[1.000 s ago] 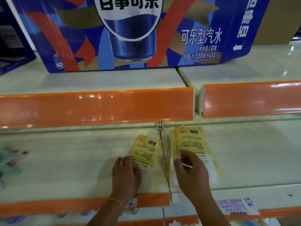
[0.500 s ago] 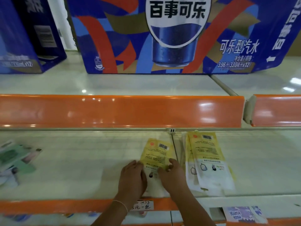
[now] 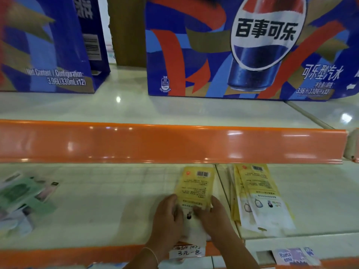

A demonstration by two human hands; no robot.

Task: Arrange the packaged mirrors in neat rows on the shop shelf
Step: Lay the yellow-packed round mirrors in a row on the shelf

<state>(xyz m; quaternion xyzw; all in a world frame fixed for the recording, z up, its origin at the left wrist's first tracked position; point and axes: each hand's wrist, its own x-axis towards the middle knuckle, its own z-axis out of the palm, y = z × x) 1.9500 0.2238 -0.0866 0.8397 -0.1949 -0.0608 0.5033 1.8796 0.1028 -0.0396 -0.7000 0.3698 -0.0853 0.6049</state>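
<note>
A yellow packaged mirror [image 3: 195, 186] lies flat on the pale shop shelf [image 3: 108, 200], barcode end away from me. My left hand [image 3: 168, 216] and my right hand [image 3: 215, 216] press on its near end from either side, fingers bent onto the packet. Just right of the shelf seam, a small stack of matching yellow packets [image 3: 260, 199] lies fanned and untouched. The lower part of the held packet is hidden under my hands.
An orange price rail [image 3: 174, 144] overhangs the shelf just above the packets. Two large blue cola cartons [image 3: 242, 47] stand on the shelf above. Green and white packets [image 3: 21, 199] lie at the far left. A handwritten price tag [image 3: 187, 252] sits on the front rail.
My right hand left the right-hand stack and joined the left hand on the single packet, which has been turned straighter. The camera view has shifted left and closer.
</note>
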